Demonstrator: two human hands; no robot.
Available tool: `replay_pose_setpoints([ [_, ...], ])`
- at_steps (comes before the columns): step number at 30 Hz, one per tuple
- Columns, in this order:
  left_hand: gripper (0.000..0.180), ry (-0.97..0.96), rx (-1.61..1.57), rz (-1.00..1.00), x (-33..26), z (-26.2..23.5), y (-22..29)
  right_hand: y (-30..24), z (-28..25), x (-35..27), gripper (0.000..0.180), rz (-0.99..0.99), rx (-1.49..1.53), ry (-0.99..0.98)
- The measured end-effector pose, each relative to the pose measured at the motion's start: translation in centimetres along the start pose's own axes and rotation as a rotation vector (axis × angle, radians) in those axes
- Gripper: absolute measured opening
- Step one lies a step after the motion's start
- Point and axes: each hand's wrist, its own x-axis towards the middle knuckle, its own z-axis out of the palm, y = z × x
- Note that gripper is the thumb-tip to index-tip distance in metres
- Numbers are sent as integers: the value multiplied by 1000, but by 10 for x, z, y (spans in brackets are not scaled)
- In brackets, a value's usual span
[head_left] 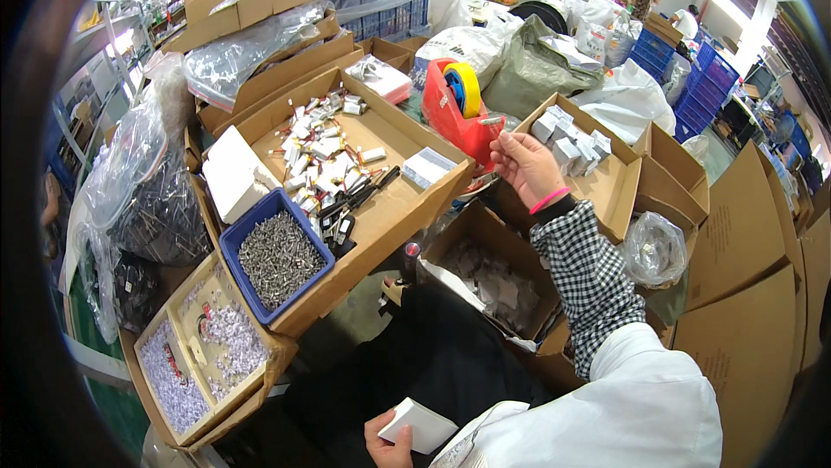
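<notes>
My left hand (387, 444) is low at the bottom edge, holding a small white box (419, 425) over my dark lap. My right hand (526, 165) is stretched forward with a checked sleeve and a pink wristband, its fingertips pinching the end of a clear tape strip at a red tape dispenser (456, 113) with a yellow roll. Just to the right of that hand is an open cardboard box (625, 191) with several small white boxes (571, 139) in it.
A wide cardboard tray (389, 217) holds white parts with red wires and black tools. A blue bin (251, 225) of grey metal parts and a carton (164, 329) of small white pieces sit at left. Plastic bags, cartons and blue crates surround the spot; a person stands far back.
</notes>
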Motion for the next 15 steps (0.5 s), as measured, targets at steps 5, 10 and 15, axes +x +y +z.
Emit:
replay_pose_setpoints([
  [5,34,21,41,46,-1,0,4,26,11,5,16,-8,216,19],
  [10,32,152,-20,50,4,4,15,31,27,-22,11,274,568,42],
  [15,26,176,254,119,8,4,16,59,44,-105,11,482,174,-269],
])
